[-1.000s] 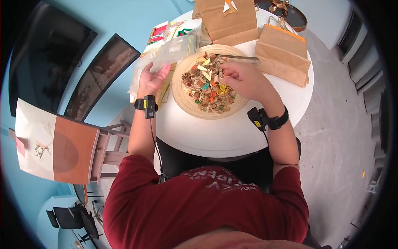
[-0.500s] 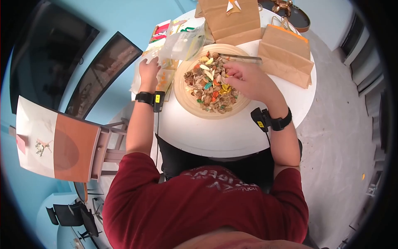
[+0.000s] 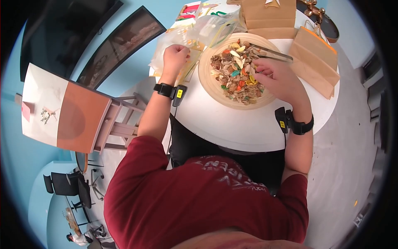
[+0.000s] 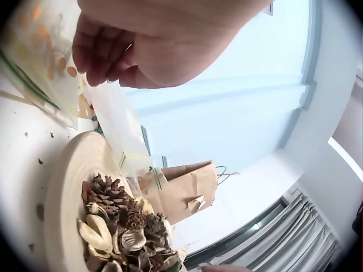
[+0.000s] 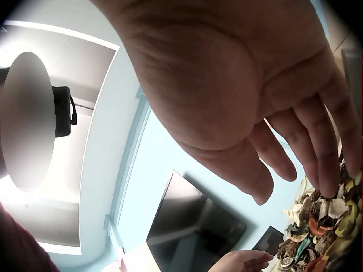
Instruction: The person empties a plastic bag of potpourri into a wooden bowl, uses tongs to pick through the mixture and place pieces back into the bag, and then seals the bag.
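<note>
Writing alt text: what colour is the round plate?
The plate is pale beige, clearest in head view.

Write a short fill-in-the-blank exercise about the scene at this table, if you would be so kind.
1. The hand nearer the dried mix is the person's ____ one.
2. The plate is ____ in outline.
3. The paper bag with the orange edge is ____ in colour.
4. The person's shirt is dark ____.

Missing words: right; round; brown; red.
</note>
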A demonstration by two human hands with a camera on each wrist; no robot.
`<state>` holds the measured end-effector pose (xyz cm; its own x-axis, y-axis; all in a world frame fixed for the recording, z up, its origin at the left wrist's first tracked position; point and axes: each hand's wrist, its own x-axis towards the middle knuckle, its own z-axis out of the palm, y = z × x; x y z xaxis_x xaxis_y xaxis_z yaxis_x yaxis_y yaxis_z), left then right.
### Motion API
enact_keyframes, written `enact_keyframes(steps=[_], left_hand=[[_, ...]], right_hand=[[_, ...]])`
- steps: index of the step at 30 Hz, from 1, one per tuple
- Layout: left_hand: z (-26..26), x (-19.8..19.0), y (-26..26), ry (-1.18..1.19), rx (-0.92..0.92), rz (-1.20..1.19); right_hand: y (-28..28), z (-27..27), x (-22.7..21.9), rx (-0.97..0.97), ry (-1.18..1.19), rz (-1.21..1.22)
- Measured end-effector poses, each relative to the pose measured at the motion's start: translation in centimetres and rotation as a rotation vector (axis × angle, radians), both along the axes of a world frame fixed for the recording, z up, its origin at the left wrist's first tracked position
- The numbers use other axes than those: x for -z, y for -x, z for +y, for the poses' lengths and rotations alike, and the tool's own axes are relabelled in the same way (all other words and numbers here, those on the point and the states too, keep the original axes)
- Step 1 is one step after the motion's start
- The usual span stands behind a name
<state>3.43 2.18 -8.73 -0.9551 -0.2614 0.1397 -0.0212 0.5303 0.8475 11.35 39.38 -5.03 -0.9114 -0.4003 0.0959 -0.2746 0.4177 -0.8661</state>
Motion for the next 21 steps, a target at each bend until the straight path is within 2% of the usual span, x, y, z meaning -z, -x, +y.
enact_keyframes(steps=[3, 12, 21], left_hand=[[0.5, 0.1, -0.2, 0.305, 0.036, 0.159], [6.2, -4.7, -3.8, 0.875, 0.203, 0.618], [8.2, -7.0, -6.4, 0.94, 0.46, 0.696]], right_hand=[[0.1, -0.1, 0.2, -0.008, 0.002, 0.025], [0.0, -0.3, 0.5, -0.032, 0.017, 0.122], [0.0, -0.4, 0.6, -0.035, 0.008, 0.166]])
